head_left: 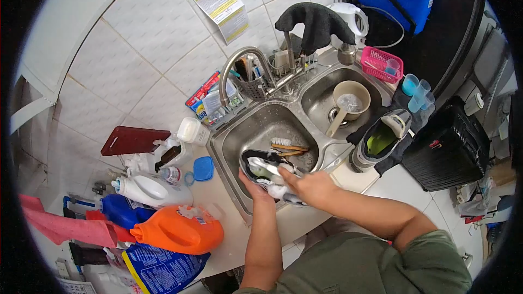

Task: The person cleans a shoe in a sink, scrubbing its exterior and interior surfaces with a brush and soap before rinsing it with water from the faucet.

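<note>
Over the left sink basin (231, 140), the left hand (251, 186) is cupping a shoe (255, 171) from below, and I'm judging that firm bracing there is mattering most against slipping. On the shoe's other side, the right hand (311, 186) is touching it, looking too blurred for telling whether it's gripping anything. Farther right, another shoe (381, 141) is standing.
</note>
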The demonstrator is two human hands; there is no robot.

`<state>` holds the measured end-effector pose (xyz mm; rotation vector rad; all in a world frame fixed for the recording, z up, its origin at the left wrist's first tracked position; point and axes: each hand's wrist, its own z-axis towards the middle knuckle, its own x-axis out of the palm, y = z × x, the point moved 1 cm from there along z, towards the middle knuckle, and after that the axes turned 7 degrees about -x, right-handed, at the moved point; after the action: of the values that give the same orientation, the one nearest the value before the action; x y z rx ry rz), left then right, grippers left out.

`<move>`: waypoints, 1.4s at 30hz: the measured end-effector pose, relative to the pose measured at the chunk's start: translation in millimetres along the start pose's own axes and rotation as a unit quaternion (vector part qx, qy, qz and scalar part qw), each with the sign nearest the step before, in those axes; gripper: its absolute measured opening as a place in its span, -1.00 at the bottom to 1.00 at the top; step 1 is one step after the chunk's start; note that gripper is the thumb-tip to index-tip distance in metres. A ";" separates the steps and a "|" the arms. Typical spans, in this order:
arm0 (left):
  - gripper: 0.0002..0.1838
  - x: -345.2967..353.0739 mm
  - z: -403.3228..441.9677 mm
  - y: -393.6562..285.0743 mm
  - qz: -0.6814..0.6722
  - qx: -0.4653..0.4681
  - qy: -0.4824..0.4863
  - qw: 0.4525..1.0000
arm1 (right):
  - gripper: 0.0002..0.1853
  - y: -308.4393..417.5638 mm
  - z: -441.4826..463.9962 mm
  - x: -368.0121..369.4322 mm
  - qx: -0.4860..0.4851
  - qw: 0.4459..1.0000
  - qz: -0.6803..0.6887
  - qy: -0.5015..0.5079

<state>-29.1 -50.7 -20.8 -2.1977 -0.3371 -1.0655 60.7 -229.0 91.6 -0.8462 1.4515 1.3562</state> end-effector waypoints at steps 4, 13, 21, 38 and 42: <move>-0.42 -1.1 2.4 -3.7 0.010 0.001 -0.013 1.000 | -0.30 4.6 -53.8 -51.4 0.015 0.992 -0.010 0.121; -0.48 3.7 -0.9 -6.2 0.015 -0.021 -0.001 1.000 | -0.38 -0.8 -33.3 -27.3 -0.008 1.000 -0.004 0.011; -0.40 -15.6 12.0 -0.7 -0.007 -0.036 -0.022 0.999 | -0.47 0.9 -8.8 -29.4 0.006 1.000 0.031 0.004; -0.23 -25.7 28.1 4.0 0.008 -0.013 0.087 0.996 | -0.45 6.5 -53.2 -31.1 -0.035 0.998 -0.002 0.057; -0.30 -24.4 20.7 4.8 -0.039 -0.013 0.089 0.995 | -0.44 -1.6 -10.6 8.5 -0.040 0.997 0.021 -0.065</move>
<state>-29.7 -39.3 -51.0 -2.1087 -0.3322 -1.3041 57.7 -238.6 82.4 -0.7661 1.3285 1.4813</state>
